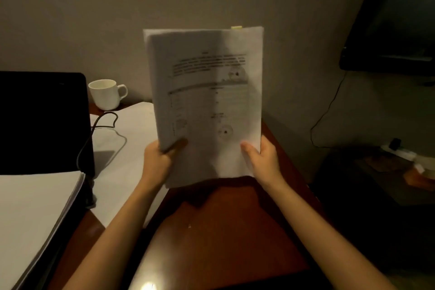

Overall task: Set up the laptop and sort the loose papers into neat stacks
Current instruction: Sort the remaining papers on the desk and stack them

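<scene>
Over the desk (pixel 235 231), risk: I am holding a sheaf of papers (pixel 207 106) upright and clear of the wood, gripped only along its lower edge, so I judge the tall unsupported top could be flopping forward or fanning out if either grip is easing.
Laptop (pixel 42 122), risk: it is standing open at the left with its screen dark; I judge that swinging the sheaf leftward could be knocking its lid or catching the cable (pixel 103 122) looping beside it.
Flat sheets (pixel 131 139), risk: they are lying on the desk between laptop and sheaf; setting my sheaf down carelessly could be mixing them.
Mug (pixel 107 94), risk: it is sitting behind those sheets, near the wall; a wide sweep could be tipping it.
Left hand (pixel 157 162): curled around the sheaf's lower left edge, thumb pressing on the front page.
Right hand (pixel 263 160): pinching the lower right edge, thumb in front, other fingers hidden behind the paper.
</scene>
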